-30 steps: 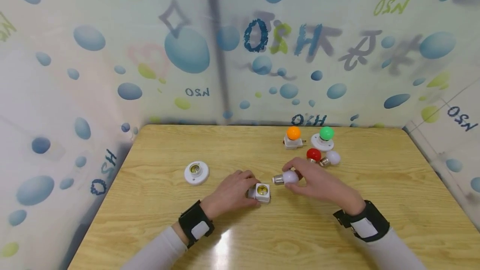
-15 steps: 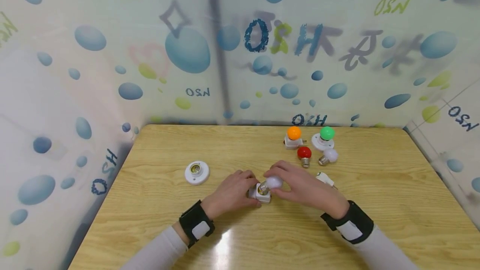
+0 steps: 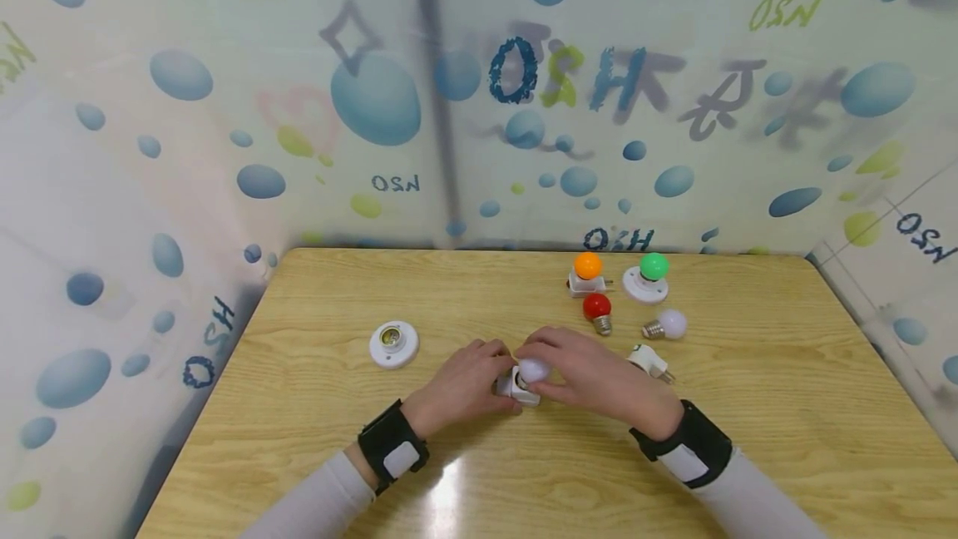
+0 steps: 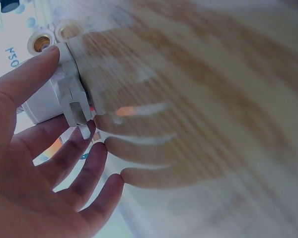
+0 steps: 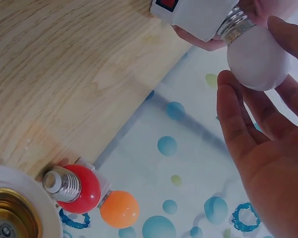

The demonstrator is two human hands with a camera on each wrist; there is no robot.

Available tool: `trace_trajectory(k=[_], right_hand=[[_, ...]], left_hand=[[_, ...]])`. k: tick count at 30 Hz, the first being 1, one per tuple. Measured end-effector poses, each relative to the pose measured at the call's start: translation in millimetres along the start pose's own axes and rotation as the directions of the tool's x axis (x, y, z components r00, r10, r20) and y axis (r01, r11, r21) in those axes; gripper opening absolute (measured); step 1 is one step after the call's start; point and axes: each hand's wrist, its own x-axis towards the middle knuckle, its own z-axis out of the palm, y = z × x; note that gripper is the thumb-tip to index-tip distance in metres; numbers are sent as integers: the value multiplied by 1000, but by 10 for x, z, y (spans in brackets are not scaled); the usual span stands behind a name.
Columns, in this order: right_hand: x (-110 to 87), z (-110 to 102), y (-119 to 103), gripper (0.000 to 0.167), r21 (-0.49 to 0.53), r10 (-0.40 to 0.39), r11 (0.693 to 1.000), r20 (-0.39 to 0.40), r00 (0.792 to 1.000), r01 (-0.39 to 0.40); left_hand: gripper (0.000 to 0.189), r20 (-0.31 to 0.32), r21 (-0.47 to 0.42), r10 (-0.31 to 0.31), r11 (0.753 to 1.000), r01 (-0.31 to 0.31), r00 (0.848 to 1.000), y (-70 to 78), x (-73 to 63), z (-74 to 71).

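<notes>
A light-brown wooden table fills the lower frame. In the frame's middle, the left hand holds a boxy white plastic socket, and the right hand pinches a round white bulb (its silver screw end at the socket's mouth).

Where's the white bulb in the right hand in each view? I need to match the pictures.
Head: just right of centre, low; bulb at the socket, in the right hand.
Left wrist: bulb not visible; only the socket shows, upper left.
Right wrist: bulb upper right, base end toward the socket.
Shared landmark: the white socket, in all three views.
</notes>
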Motion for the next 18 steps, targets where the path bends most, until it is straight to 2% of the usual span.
trace_trajectory(k=[5,11,15,18], right_hand=[[22,17,-14,43,-26,-38,999,5,999,38],[55,45,-30,46,-41,-47,998,-8,999,46],[51,70,-31,51,-59,-44,997,-38,998,42],[38,78,-22,51,-52,-31,998,-45,999,29]], left_hand=[[53,13,8,-15,1000,15,1000,8,3,-10],[57,10,6,-14,1000,14,1000,10,1,-10],[47,-4,2,-1,1000,1,1000,4,1,-7],[40,-12,-39,-10,999,10,1000,-9,4,-6]])
